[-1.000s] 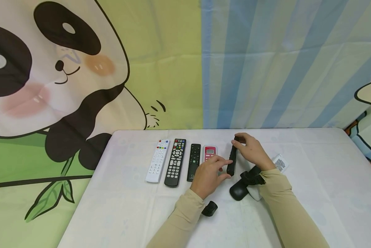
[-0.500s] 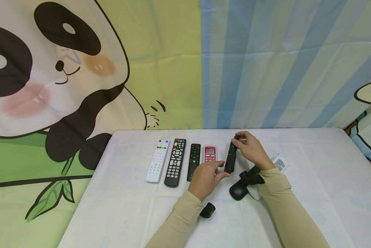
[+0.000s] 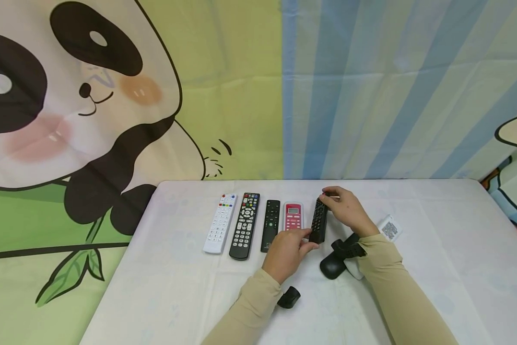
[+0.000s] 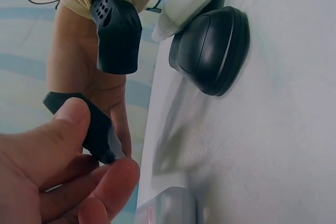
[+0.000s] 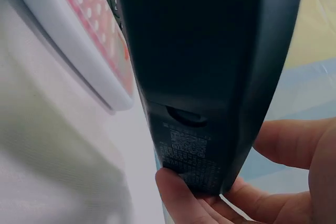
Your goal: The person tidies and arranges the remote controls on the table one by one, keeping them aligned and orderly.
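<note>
Both my hands hold a black remote control [image 3: 318,219], raised off the table with its buttons turned toward the left. My right hand [image 3: 346,209] pinches its far end between thumb and fingers. At the near end, my left hand [image 3: 286,254] has thumb and index finger on it; the left wrist view shows that thumb [image 4: 73,115] pressed on the remote's end. Its plain back [image 5: 194,66], with a battery-cover notch and a printed code, fills the right wrist view. A red-and-white remote [image 3: 293,215] lies just left of the held one.
Left of these, a slim black remote [image 3: 270,225], a longer black remote [image 3: 244,227] and a white remote [image 3: 219,224] lie in a row. A black computer mouse [image 3: 333,266] and a white item with a code label [image 3: 390,228] lie near my right wrist. A panda-print cloth [image 3: 224,96] hangs behind.
The held remote has turned from edge-on to showing its buttons, and its near end has shifted left. Both hands have moved slightly left with it, uncovering more of the red-and-white remote.
</note>
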A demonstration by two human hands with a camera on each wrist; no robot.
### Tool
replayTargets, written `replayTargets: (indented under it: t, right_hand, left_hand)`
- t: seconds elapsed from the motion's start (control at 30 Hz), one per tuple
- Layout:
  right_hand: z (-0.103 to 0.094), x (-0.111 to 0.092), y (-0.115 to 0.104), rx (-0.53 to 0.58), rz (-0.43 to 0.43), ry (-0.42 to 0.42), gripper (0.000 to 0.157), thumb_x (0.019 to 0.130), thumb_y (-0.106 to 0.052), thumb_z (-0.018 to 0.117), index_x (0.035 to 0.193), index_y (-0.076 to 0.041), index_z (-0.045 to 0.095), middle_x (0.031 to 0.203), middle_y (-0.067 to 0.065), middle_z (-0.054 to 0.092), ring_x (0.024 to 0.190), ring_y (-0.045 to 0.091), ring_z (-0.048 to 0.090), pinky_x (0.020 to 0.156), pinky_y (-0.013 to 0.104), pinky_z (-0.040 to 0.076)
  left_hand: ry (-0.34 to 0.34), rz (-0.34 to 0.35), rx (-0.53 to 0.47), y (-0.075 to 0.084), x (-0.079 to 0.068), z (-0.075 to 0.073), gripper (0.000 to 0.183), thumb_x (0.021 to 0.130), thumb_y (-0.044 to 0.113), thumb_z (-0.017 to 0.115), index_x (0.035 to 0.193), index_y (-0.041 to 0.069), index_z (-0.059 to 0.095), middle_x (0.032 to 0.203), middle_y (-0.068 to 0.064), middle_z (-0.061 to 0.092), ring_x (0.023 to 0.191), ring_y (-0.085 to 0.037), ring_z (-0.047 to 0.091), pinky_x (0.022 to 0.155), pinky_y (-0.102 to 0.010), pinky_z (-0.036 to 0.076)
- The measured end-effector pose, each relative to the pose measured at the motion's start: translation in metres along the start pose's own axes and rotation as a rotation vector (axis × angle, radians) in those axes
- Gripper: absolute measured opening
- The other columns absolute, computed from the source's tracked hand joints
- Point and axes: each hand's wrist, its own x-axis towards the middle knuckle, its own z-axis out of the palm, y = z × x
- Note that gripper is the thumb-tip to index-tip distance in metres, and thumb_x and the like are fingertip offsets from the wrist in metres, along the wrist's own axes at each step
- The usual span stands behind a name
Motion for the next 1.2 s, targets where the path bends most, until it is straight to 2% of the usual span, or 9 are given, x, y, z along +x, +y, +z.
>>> replayTargets:
  t: [0.23,0.43,0.5,0.7,0.83,1.2]
  right_hand:
    - [0.004,0.004,0.0,-0.039,0.004,-0.016,0.051,0.105,-0.028,0.053,0.145,0.003,0.047,0.141,0.026,0.052,0.127,0.042,0.054,0.1,0.056,0.045]
    - [0.008,0.006,-0.002,-0.086,0.006,-0.026,0.051,0.105,-0.028,0.052,0.144,0.005,0.048,0.14,0.027,0.053,0.125,0.044,0.054,0.095,0.054,0.048]
    - [0.008,0.005,-0.002,-0.105,0.006,-0.034,0.051,0.105,-0.028,0.052,0.144,0.005,0.049,0.14,0.027,0.053,0.124,0.043,0.054,0.095,0.054,0.048]
    - [0.009,0.007,0.0,-0.221,-0.011,-0.059,0.052,0.105,-0.03,0.051,0.144,0.006,0.048,0.137,0.028,0.055,0.122,0.044,0.055,0.093,0.055,0.048]
    - [0.011,0.008,0.002,-0.262,-0.012,-0.05,0.053,0.105,-0.029,0.052,0.144,0.006,0.048,0.136,0.029,0.055,0.121,0.044,0.056,0.093,0.055,0.049]
    - [0.012,0.006,0.002,-0.309,-0.024,-0.044,0.053,0.104,-0.028,0.053,0.142,0.008,0.048,0.131,0.032,0.058,0.119,0.045,0.057,0.092,0.055,0.049]
  left_hand:
    - [0.009,-0.024,0.051,0.003,-0.002,0.003,0.04,0.088,0.029,0.077,0.119,0.005,0.073,0.102,-0.004,0.076,0.088,-0.013,0.068,0.079,-0.028,0.053]
    - [0.036,-0.065,0.074,0.007,-0.003,0.008,0.042,0.083,0.03,0.082,0.116,0.005,0.074,0.085,-0.001,0.073,0.068,-0.006,0.059,0.061,-0.021,0.047]
    - [0.042,-0.076,0.098,0.008,-0.003,0.01,0.043,0.082,0.031,0.084,0.115,0.005,0.075,0.082,-0.001,0.072,0.066,-0.005,0.058,0.058,-0.021,0.046]
    - [0.074,-0.074,0.184,0.01,-0.004,0.014,0.045,0.08,0.034,0.085,0.113,0.007,0.076,0.095,-0.004,0.076,0.08,-0.015,0.07,0.062,-0.026,0.053]
    - [0.092,-0.068,0.221,0.01,-0.004,0.015,0.046,0.078,0.035,0.086,0.113,0.007,0.076,0.1,-0.006,0.076,0.085,-0.019,0.072,0.066,-0.03,0.055]
    - [0.108,-0.041,0.304,0.012,-0.003,0.022,0.05,0.077,0.034,0.087,0.116,0.006,0.074,0.099,-0.007,0.076,0.077,-0.019,0.073,0.061,-0.031,0.055]
